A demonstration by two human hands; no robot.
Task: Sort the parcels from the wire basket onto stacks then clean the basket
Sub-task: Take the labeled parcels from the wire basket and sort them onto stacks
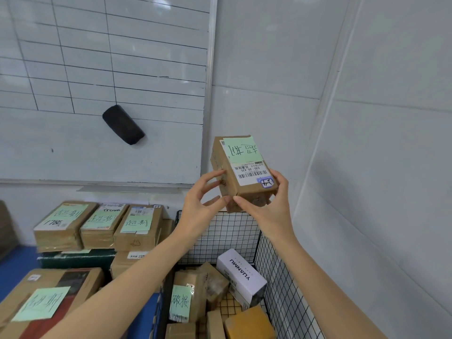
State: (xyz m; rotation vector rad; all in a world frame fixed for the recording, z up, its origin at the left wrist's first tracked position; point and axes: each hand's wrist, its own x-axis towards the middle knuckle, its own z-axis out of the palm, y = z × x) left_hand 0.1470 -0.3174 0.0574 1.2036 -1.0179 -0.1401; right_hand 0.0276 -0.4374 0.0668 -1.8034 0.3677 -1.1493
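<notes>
Both hands hold one parcel up before the wall: the left hand pinches its left side, the right hand grips its near end. Below them stands the basket with more parcels inside. Stacks lie to its left, under a whiteboard.

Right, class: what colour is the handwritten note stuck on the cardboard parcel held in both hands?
The handwritten paper note is pale green; head view shows it best.
</notes>
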